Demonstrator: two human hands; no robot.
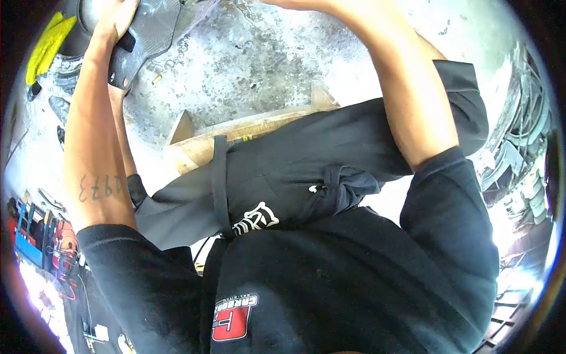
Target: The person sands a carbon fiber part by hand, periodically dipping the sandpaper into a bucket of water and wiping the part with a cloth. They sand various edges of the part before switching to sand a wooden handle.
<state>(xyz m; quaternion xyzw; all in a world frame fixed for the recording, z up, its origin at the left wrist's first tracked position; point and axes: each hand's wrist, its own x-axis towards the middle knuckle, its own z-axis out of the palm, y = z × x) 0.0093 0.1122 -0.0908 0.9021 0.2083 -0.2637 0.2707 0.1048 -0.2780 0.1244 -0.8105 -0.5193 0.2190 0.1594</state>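
At the top left, my left hand lies against a dark panel with a woven, carbon-like pattern and a small hole near its lower tip. The fingers run past the top edge of the view, so their grip is hidden. Beside that hand is a round, dark grey rimmed part. Only the edge of my right hand shows at the top middle. Its fingers and anything in them are out of view.
A yellow cloth hangs at the far left. Below my legs is a low wooden piece on the stained floor. Tools with blue and red parts stand at lower left. Coiled cables or hoses line the right side.
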